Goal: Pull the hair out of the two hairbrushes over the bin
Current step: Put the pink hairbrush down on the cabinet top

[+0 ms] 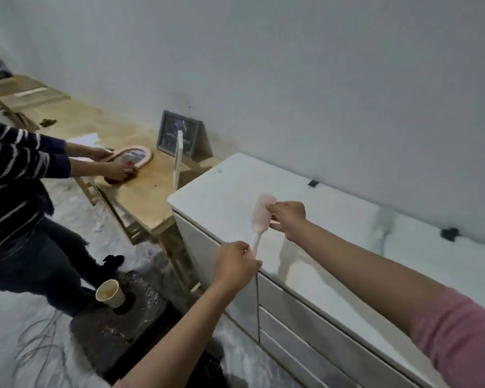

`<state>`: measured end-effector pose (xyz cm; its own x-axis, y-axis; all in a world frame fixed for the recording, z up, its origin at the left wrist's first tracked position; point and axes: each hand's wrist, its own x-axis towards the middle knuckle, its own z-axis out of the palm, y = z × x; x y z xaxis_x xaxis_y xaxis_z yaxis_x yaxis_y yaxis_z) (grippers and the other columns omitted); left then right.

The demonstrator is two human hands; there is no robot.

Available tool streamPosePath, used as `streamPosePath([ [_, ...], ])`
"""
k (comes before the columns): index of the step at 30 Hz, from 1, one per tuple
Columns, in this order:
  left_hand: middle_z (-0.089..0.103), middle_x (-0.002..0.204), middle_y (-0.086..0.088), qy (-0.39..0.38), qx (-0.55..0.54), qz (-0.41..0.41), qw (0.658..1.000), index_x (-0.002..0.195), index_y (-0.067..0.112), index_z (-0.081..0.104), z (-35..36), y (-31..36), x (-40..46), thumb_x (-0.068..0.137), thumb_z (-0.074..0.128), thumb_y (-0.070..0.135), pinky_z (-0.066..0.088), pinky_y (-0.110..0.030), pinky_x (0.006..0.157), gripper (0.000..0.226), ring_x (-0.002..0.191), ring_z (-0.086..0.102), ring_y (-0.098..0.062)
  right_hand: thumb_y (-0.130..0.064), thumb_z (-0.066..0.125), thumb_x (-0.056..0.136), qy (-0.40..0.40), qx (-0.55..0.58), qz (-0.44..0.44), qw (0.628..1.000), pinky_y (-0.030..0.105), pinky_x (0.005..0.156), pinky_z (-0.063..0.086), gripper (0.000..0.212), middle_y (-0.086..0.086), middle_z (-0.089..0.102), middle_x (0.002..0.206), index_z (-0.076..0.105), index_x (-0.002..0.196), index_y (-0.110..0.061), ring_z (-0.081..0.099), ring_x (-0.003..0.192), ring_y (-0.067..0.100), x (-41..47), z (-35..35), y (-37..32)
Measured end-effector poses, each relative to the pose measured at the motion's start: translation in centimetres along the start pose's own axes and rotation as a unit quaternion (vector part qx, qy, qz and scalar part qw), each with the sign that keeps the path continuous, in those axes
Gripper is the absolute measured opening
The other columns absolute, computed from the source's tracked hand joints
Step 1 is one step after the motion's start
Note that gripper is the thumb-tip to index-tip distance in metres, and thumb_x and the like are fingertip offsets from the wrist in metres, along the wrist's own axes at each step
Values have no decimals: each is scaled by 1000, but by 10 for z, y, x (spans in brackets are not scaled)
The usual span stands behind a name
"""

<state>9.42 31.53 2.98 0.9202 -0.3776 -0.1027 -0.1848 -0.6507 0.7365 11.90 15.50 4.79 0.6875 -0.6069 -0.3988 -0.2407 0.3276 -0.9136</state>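
Both my hands are on the pink hairbrush (261, 217), left (237, 266) gripping its handle, right (287, 218) pinching the head, above the dresser (333, 264) so pulled hair probably misses the bin.

Both arms are stretched out in front, bare forearms, pink sleeves pushed up near the elbows. The left hand (237, 264) sits lower and closer in, fingers curled tight around the handle of the pink hairbrush (261, 217). The right hand (287, 219) is higher and further out, wrist bent a bit, fingertips pinching at the brush head from the side.
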Motion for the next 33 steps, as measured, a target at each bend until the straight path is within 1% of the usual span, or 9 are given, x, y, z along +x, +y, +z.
streamPosePath([
  [5,53,64,-4,-54,17,17,998,69,5,60,68,55,40,71,75,17,31,-23,46,20,55,45,-19,-8,70,83,44,-40,27,998,39,75,57,12,16,68,105,60,88,-2,68,92,29,54,-83,-20],
  [8,52,67,-8,-69,35,30,997,70,2,61,112,82,65,69,73,17,30,-25,48,20,60,43,-22,-6,73,81,72,-55,35,995,34,69,55,29,18,67,108,61,105,4,68,97,30,91,-127,-26],
  [11,54,75,-9,-87,52,32,994,74,2,63,147,97,85,71,72,20,34,-26,54,20,65,50,-26,-8,74,78,82,-78,46,992,32,65,56,32,17,68,107,62,105,4,68,97,28,123,-158,-26],
  [13,56,82,-11,-100,54,27,993,76,6,64,165,102,95,72,71,21,38,-27,57,18,73,60,-32,-11,76,77,88,-101,55,989,35,70,58,35,15,69,105,63,106,4,69,94,27,141,-173,-22],
  [16,51,93,-8,-107,75,28,991,88,7,65,185,105,106,75,69,21,43,-29,66,19,87,61,-30,-16,80,70,96,-128,64,985,42,80,60,40,14,71,101,65,102,2,70,89,28,165,-186,-13],
  [19,46,95,-5,-108,104,33,988,94,7,65,199,108,114,78,66,21,44,-30,72,21,91,58,-28,-19,80,65,110,-141,61,982,42,82,59,31,12,69,91,62,87,-7,69,90,28,185,-195,-4],
  [24,44,95,-2,-90,131,39,986,97,7,66,213,107,125,81,64,21,45,-30,70,22,96,56,-28,-14,78,66,111,-132,60,983,46,83,58,26,10,62,86,57,82,-11,68,99,33,200,-198,-3],
  [30,47,94,-3,-74,147,52,985,90,6,64,216,107,132,80,59,20,49,-36,67,19,92,56,-28,-9,68,79,108,-123,64,984,38,76,60,36,15,69,108,65,114,-3,67,96,32,194,-197,-10],
  [33,53,104,-6,-81,138,43,986,104,10,64,215,109,134,82,59,24,50,-37,73,27,100,56,-29,-9,64,81,110,-127,55,984,33,72,57,38,13,68,106,63,119,-2,66,97,30,184,-197,-16],
])
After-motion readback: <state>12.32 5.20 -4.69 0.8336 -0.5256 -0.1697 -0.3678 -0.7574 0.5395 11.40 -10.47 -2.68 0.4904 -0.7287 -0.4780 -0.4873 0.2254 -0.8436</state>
